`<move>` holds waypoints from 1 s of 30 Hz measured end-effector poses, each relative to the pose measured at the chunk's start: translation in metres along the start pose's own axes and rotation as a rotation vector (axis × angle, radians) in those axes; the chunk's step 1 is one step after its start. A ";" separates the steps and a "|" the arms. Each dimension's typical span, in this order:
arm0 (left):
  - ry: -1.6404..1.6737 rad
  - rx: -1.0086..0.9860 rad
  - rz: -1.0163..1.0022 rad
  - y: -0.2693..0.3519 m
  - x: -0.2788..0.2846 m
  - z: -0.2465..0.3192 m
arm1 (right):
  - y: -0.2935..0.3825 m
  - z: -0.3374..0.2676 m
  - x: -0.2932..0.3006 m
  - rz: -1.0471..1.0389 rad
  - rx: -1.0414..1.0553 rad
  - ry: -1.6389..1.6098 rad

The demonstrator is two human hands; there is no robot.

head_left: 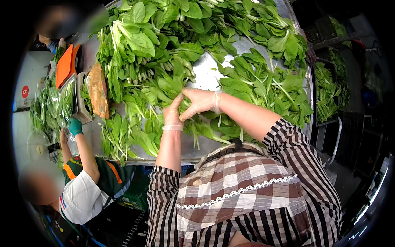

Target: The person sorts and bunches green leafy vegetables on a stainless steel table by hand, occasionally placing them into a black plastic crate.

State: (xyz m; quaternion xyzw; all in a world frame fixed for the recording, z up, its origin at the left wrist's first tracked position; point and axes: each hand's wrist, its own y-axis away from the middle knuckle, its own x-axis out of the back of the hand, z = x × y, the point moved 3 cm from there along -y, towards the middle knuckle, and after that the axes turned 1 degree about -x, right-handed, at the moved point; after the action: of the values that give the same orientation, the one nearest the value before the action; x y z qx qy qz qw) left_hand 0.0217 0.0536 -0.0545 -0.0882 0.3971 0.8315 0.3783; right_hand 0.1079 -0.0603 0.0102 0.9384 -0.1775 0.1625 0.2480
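Note:
My left hand (173,113) and my right hand (200,101) meet over a metal worktable (197,151). Between them is a small bunch of leafy greens (169,88), its broad leaves pointing away from me. The left thumb presses against the bunch, while the right thumb and forefinger span its near side; the other fingers are mostly hidden. A clear band circles each wrist. Loose green stalks (213,131) lie just below my hands. More loose greens (262,83) spread to the right, and a tall heap of greens (132,46) rises beyond at the left.
At the left, a co-worker's green-gloved hand (75,126) holds a clear bag of greens (67,95). Near it are a brown board-like piece (97,91) and orange panels (64,66). Past the table's right edge (309,92) stand dark crates of greens (325,92).

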 end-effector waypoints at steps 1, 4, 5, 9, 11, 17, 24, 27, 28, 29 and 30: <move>-0.017 0.002 0.009 -0.001 0.001 -0.002 | 0.001 0.003 0.008 -0.072 -0.012 -0.004; -0.050 -0.005 0.047 -0.006 0.008 -0.011 | -0.001 0.038 0.045 0.069 -0.091 -0.103; -0.030 0.014 0.050 -0.004 0.004 -0.011 | -0.002 0.067 0.063 0.474 -0.222 -0.053; 0.036 0.072 0.055 -0.005 0.015 -0.011 | 0.006 0.059 0.121 0.900 -0.519 0.549; 0.041 0.083 0.045 -0.004 0.016 -0.010 | -0.007 0.082 0.124 0.987 -0.551 0.692; 0.073 0.102 0.025 -0.001 0.021 -0.010 | -0.003 0.108 0.124 0.752 -0.525 0.411; 0.078 0.152 -0.023 0.006 0.019 -0.009 | 0.034 0.037 0.058 0.272 -0.435 0.323; 0.087 0.131 0.032 0.011 0.019 -0.004 | 0.041 0.021 0.076 0.474 -0.468 0.287; 0.067 0.148 0.039 0.010 0.019 -0.005 | 0.041 0.027 0.084 0.633 -0.383 0.347; 0.047 0.127 0.034 0.008 0.019 -0.006 | 0.036 0.036 0.088 0.725 -0.290 0.293; 0.024 0.106 0.027 0.007 0.018 -0.007 | 0.025 0.049 0.085 0.729 -0.279 0.218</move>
State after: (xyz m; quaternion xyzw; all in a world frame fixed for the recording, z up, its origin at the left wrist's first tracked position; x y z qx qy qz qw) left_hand 0.0036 0.0558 -0.0633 -0.0727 0.4461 0.8132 0.3666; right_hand 0.1832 -0.1281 0.0136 0.7486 -0.4917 0.3128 0.3162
